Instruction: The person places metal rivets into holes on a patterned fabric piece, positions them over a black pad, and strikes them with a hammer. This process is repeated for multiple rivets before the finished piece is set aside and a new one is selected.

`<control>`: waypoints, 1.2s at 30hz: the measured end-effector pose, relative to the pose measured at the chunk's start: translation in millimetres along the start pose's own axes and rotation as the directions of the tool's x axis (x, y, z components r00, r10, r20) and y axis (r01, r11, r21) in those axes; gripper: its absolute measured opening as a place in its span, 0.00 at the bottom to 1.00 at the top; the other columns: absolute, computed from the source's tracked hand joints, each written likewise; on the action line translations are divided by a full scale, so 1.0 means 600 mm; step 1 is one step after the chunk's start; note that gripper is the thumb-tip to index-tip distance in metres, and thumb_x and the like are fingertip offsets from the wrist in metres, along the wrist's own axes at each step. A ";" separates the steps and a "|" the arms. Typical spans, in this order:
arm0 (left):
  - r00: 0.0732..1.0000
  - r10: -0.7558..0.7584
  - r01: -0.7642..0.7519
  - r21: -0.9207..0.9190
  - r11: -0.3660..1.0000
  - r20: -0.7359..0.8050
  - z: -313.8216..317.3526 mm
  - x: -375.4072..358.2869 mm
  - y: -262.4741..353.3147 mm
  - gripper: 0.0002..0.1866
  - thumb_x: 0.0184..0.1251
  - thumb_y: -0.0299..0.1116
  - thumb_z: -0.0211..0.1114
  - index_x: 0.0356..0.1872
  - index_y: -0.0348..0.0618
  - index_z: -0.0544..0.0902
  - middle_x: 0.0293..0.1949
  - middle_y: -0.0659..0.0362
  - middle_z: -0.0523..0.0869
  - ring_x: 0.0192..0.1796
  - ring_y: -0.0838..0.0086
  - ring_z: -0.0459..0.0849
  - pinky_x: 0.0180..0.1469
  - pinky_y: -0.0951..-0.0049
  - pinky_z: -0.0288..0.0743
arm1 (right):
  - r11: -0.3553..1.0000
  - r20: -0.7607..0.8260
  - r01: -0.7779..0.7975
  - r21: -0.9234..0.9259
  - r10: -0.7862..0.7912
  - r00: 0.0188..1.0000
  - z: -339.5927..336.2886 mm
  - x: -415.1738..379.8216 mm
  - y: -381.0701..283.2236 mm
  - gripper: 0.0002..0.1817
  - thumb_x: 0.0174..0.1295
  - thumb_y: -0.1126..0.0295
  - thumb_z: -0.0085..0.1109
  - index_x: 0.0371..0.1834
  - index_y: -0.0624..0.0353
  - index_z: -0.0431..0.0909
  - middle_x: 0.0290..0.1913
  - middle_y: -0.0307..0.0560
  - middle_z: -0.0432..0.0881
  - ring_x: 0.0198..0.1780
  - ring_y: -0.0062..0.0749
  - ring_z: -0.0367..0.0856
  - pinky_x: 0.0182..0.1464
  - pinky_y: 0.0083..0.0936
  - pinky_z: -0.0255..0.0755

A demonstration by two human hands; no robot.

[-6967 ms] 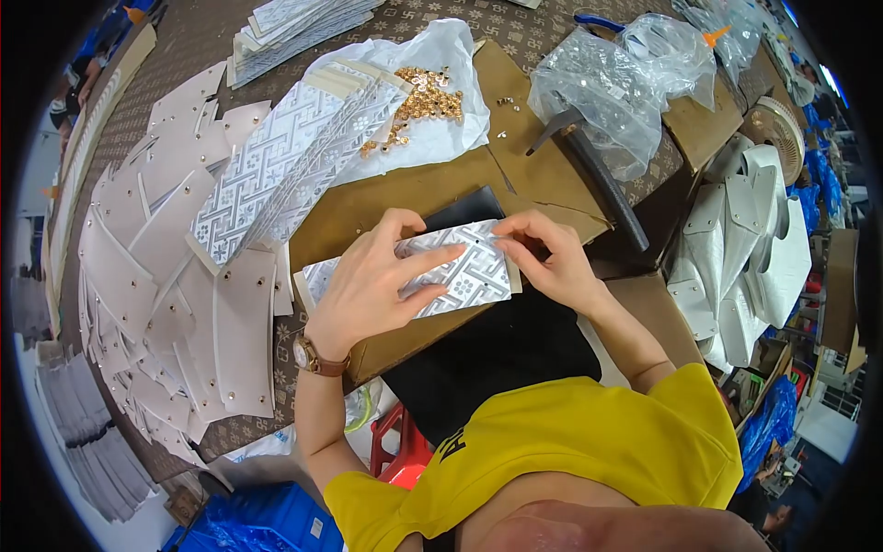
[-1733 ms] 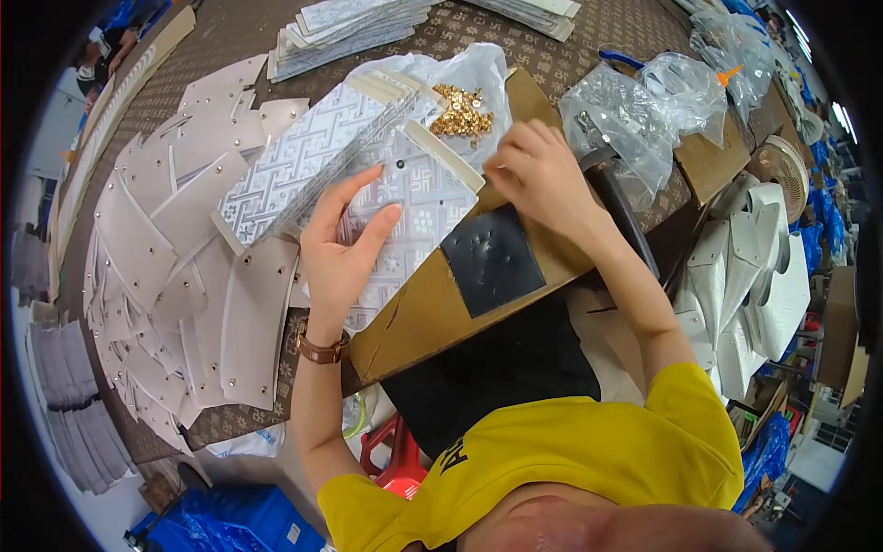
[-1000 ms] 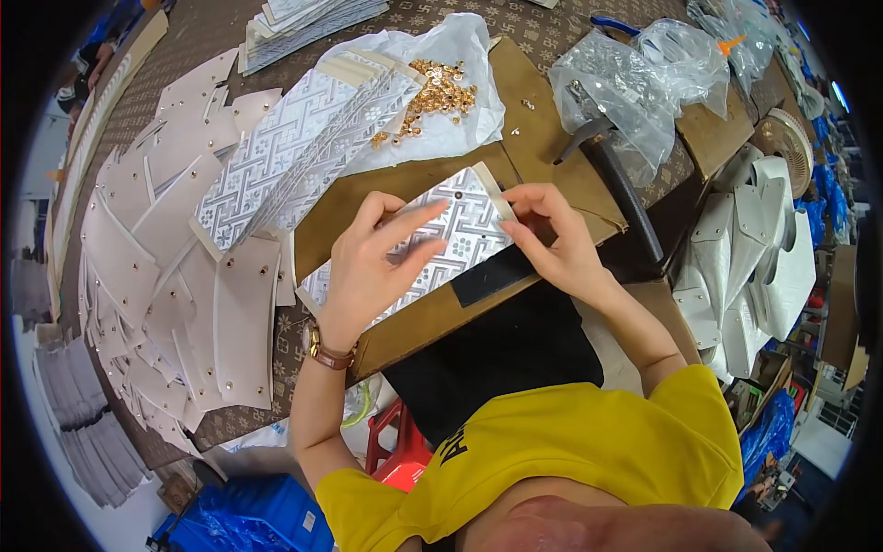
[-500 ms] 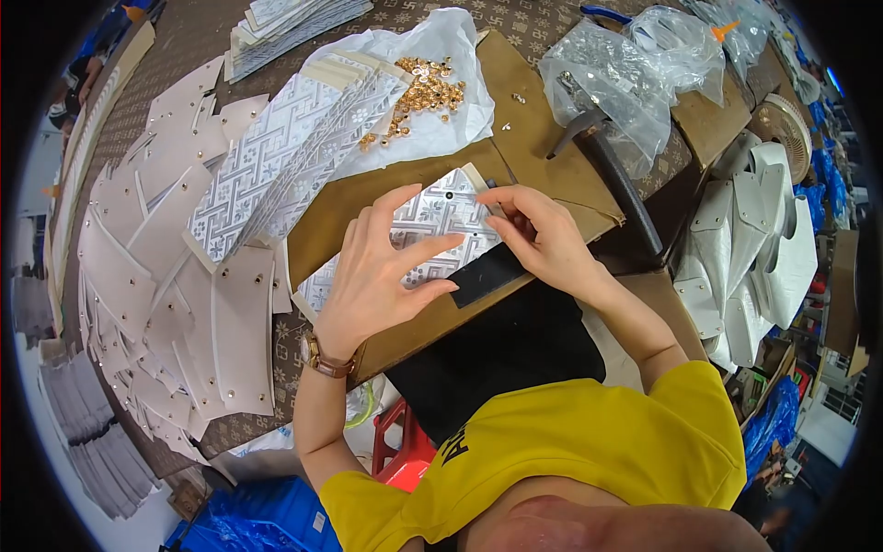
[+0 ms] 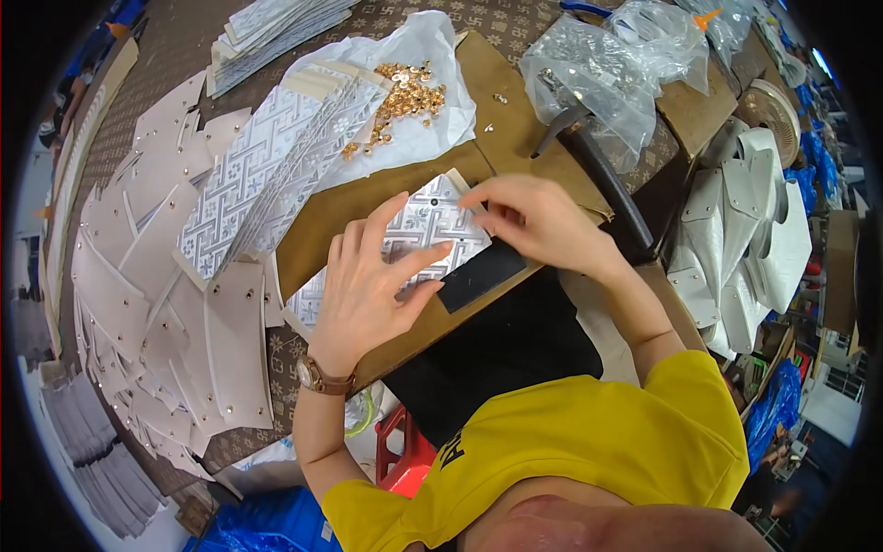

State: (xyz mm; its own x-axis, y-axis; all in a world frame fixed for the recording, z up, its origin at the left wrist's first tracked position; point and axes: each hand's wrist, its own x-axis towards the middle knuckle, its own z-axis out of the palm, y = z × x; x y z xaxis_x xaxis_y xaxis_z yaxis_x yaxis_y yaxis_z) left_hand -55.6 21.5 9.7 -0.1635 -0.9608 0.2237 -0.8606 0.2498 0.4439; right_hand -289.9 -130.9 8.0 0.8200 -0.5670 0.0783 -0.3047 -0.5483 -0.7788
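A grey-and-white patterned panel (image 5: 425, 226) with dark holes near its upper end lies on the brown board (image 5: 368, 198). My left hand (image 5: 368, 276) rests over the panel, fingers spread and thumb apart. At the panel's right edge, my right hand (image 5: 538, 225) has its fingers curled together and slightly blurred; whatever sits between them is hidden. A black flat block (image 5: 483, 276) lies by the panel's lower right side. Gold-coloured metal studs (image 5: 411, 97) are heaped on white wrapping (image 5: 451, 64) beyond the hands.
Stacked patterned panels (image 5: 248, 175) stand left of the studs. Pale panels with studs (image 5: 230, 350) cover the left side. A hammer (image 5: 602, 170) lies right, near clear plastic bags (image 5: 589, 69). White studded pieces (image 5: 736, 230) are piled far right.
My right hand has turned over more, and its fingers have curled in closer at the panel's edge. My left hand stays spread on the panel. The whole view has shifted slightly.
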 end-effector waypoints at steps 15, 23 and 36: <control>1.000 -0.003 0.002 -0.052 0.999 -0.012 -0.004 -0.001 0.000 0.23 0.54 0.37 0.83 0.55 0.66 0.94 0.78 0.56 0.73 0.62 0.54 0.78 0.64 0.57 0.74 | 0.818 -0.470 -0.167 -0.551 -0.139 0.872 -0.046 0.110 0.099 0.05 0.66 0.73 0.71 0.42 0.58 0.87 0.40 0.44 0.86 0.43 0.42 0.85 0.47 0.35 0.80; 1.000 -0.013 0.011 -0.098 0.995 -0.020 0.000 0.000 -0.006 0.22 0.56 0.37 0.82 0.54 0.66 0.93 0.78 0.59 0.73 0.60 0.56 0.77 0.64 0.56 0.73 | 0.990 -0.208 0.143 0.012 -0.137 0.968 -0.001 0.015 0.013 0.10 0.59 0.83 0.75 0.41 0.60 0.86 0.40 0.42 0.86 0.44 0.37 0.85 0.48 0.30 0.80; 0.999 -0.015 0.012 -0.088 0.996 -0.034 0.006 -0.001 -0.007 0.21 0.56 0.38 0.83 0.53 0.67 0.94 0.79 0.62 0.73 0.60 0.58 0.77 0.65 0.57 0.73 | 0.851 -0.012 0.400 -0.341 -0.429 0.903 0.024 -0.013 -0.014 0.12 0.59 0.79 0.76 0.46 0.54 0.89 0.44 0.41 0.90 0.47 0.39 0.86 0.50 0.34 0.79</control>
State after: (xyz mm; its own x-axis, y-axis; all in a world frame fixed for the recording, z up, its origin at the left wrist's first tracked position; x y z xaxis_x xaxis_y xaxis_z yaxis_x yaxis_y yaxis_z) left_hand -53.8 20.7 4.4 -0.1342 -0.9597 0.2469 -0.8168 0.2481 0.5208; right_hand -287.0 -112.9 5.0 0.8656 -0.2839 0.4124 -0.0964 -0.9028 -0.4192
